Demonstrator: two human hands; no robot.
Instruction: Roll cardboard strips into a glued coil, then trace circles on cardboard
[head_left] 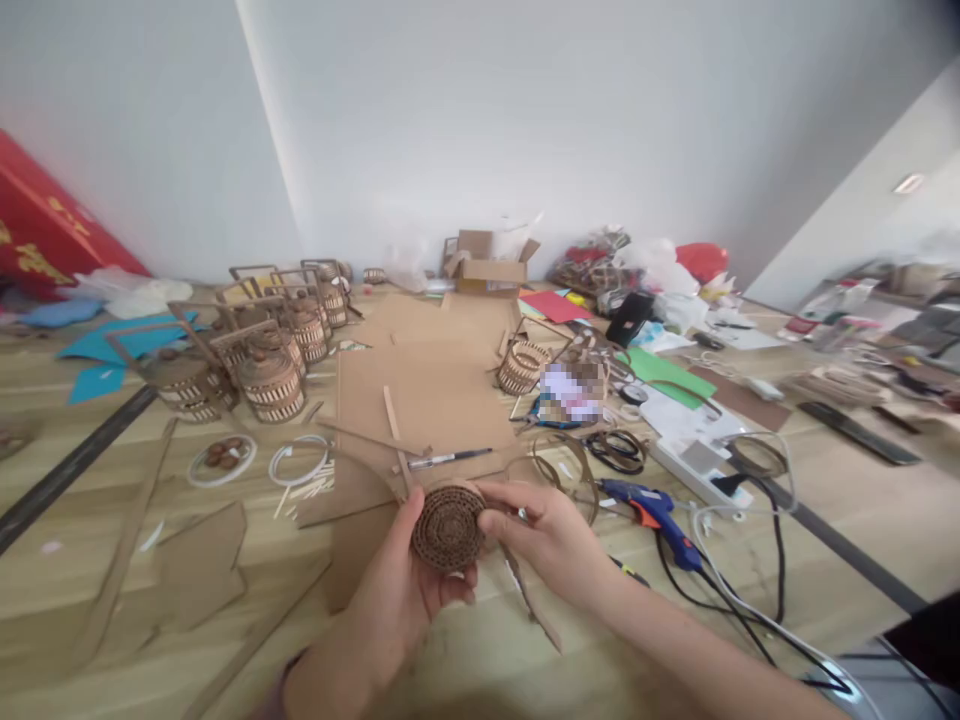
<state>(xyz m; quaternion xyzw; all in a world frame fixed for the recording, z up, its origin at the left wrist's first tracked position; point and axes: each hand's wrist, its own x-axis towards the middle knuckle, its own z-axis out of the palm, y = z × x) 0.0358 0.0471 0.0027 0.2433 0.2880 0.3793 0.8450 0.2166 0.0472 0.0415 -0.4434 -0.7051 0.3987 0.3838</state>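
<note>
A round coil of brown corrugated cardboard strip (pixel 448 528) faces me, its wavy edges showing in rings. My left hand (pixel 409 580) is wrapped round its left side and underside, thumb at the upper left edge. With thumb and fingers, my right hand (pixel 551 535) pinches the coil's right edge. A loose cardboard strip (pixel 531 595) hangs down to the right below the coil; whether it joins the coil is hidden by my hand. Just beyond the coil, a pen (pixel 450 459) lies across the cardboard sheet (pixel 427 390).
A blue glue gun (pixel 660 512) with its cable lies to the right, beside a white power strip (pixel 697 470). Several small lidded baskets (pixel 270 385) with handles stand at the left. Another basket (pixel 523 366) and an open cardboard box (pixel 491 275) are farther back.
</note>
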